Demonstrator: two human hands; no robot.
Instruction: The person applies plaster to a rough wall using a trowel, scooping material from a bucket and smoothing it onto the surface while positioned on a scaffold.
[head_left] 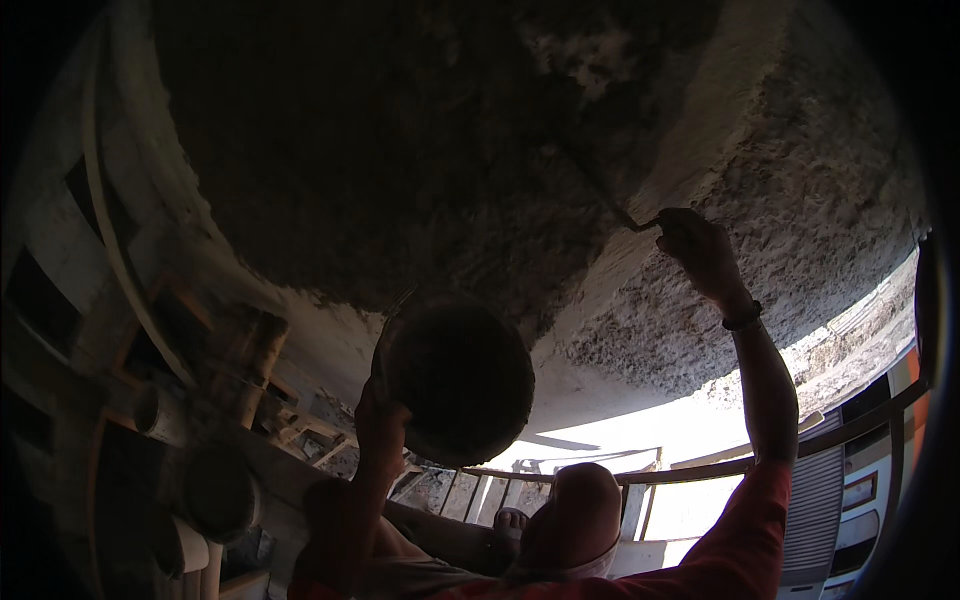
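My right hand (693, 250), with a dark band at the wrist, is closed round the handle of a trowel (615, 205). Its bent shank stands out against the pale strip, while the blade blends into the dark, damp-looking plaster (400, 160) on the wall. Lower and to the left, my left hand (382, 420) grips the side of a round dark bucket (455, 375) near the wall. The bucket's mouth faces me, but its inside is too dark to make out. A pale band (690, 150) separates the dark plaster from rough grey wall (800, 200) at the right.
My bent knee (572, 515) and bare foot (510, 520) show below. A curved railing (730, 468) runs behind, with bright light beyond. At the lower left are a wooden post (262, 370), pipe-like cylinders (158, 412) and timber pieces. A long curved strip (105, 215) hangs at the left.
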